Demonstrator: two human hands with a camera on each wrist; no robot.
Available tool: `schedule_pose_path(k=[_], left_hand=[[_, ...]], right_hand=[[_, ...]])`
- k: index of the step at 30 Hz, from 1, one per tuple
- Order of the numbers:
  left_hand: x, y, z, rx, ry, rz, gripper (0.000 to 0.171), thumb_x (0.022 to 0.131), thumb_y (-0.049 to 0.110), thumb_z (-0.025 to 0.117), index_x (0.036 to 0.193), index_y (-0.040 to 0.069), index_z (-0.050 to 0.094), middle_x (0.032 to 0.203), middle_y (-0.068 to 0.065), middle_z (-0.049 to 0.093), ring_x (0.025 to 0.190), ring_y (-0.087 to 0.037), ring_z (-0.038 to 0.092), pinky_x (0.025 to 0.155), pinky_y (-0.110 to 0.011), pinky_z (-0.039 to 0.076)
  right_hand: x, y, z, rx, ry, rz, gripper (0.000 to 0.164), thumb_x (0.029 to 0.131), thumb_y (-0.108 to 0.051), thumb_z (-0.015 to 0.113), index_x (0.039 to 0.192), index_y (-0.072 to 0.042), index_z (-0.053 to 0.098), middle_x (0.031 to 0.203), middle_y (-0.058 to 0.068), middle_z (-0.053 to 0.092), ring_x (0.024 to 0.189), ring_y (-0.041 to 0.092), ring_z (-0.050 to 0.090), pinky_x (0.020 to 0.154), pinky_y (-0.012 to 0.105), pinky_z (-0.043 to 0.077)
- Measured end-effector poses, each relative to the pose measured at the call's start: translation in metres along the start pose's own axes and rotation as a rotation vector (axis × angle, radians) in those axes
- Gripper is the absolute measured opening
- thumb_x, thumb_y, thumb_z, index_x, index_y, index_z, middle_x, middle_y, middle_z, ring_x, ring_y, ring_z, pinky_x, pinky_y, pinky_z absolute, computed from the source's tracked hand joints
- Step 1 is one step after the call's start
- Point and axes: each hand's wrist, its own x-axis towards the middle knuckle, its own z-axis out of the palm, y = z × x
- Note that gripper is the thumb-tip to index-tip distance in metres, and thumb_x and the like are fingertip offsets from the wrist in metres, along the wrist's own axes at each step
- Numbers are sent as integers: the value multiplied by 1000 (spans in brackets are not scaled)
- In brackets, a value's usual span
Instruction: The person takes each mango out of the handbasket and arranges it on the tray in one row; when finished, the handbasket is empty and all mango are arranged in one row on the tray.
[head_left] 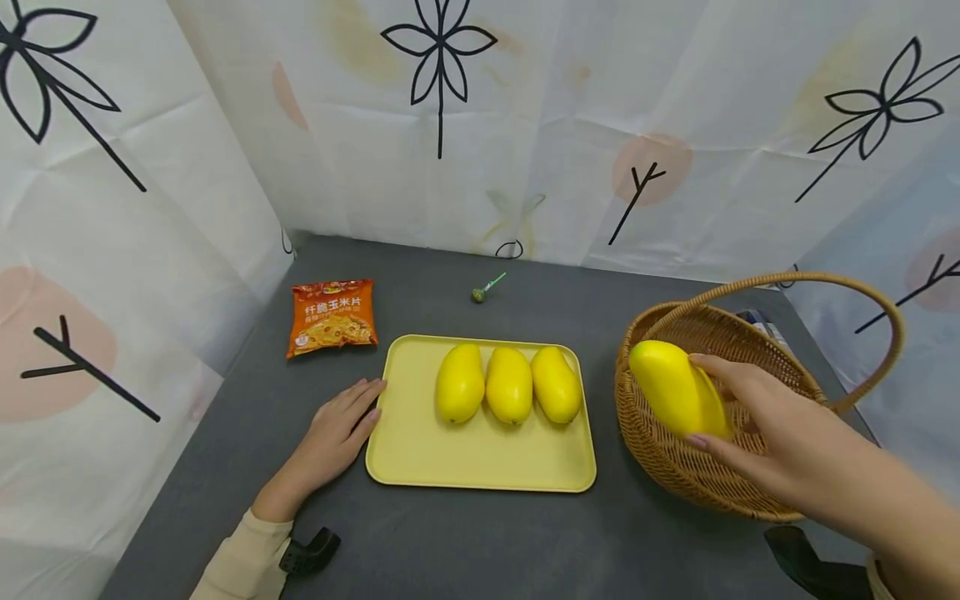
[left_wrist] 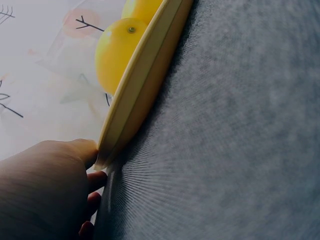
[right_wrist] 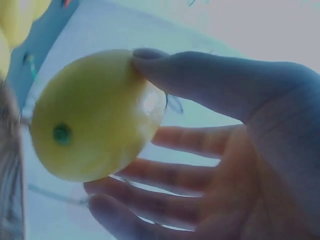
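Note:
Over the wicker basket (head_left: 660, 467), my right hand (head_left: 780, 425) holds a yellow mango (head_left: 678, 387) between thumb and fingers. The right wrist view shows the thumb on one side of that mango (right_wrist: 95, 120) and the fingers on the other. Three more mangoes, left (head_left: 461, 383), middle (head_left: 509, 385) and right (head_left: 557, 385), lie side by side on a yellow tray (head_left: 480, 462). My left hand (head_left: 337, 429) rests on the table and touches the tray's left edge with fairly straight fingers. In the left wrist view, the thumb meets the tray rim (left_wrist: 132, 95).
An orange snack bag (head_left: 332, 317) lies behind my left hand. Behind the tray is a small wrapped lollipop (head_left: 480, 294) with a green-white stick. The basket's tall handle (head_left: 892, 333) arches to the right. Patterned cloth walls (head_left: 525, 167) enclose the grey table (head_left: 450, 542).

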Motion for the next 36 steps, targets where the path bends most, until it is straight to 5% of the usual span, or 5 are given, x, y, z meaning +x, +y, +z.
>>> schedule_pose_path(k=[6, 23, 36], left_hand=[[0, 0, -2, 7, -6, -4, 46, 103, 25, 46, 146, 11, 43, 148, -11, 43, 138, -36, 35, 107, -61, 26], [0, 3, -2, 21, -12, -13, 45, 103, 25, 46, 146, 11, 43, 147, -13, 43, 137, -37, 37, 105, -63, 29], [-1, 3, -3, 17, -10, -15, 46, 102, 25, 47, 146, 11, 43, 147, -13, 44, 136, -36, 37, 106, -62, 28]], right_hand=[[10, -37, 14, 7, 100, -99, 76, 79, -30, 80, 141, -9, 42, 123, 10, 57, 99, 21, 61, 75, 44, 56], [63, -107, 71, 161, 123, -122, 68, 84, -33, 75, 139, -5, 45, 123, 11, 57, 101, 20, 60, 82, 36, 54], [116, -152, 114, 221, 21, -92, 65, 88, -41, 67, 137, -2, 46, 122, 12, 59, 101, 21, 58, 85, 33, 51]])
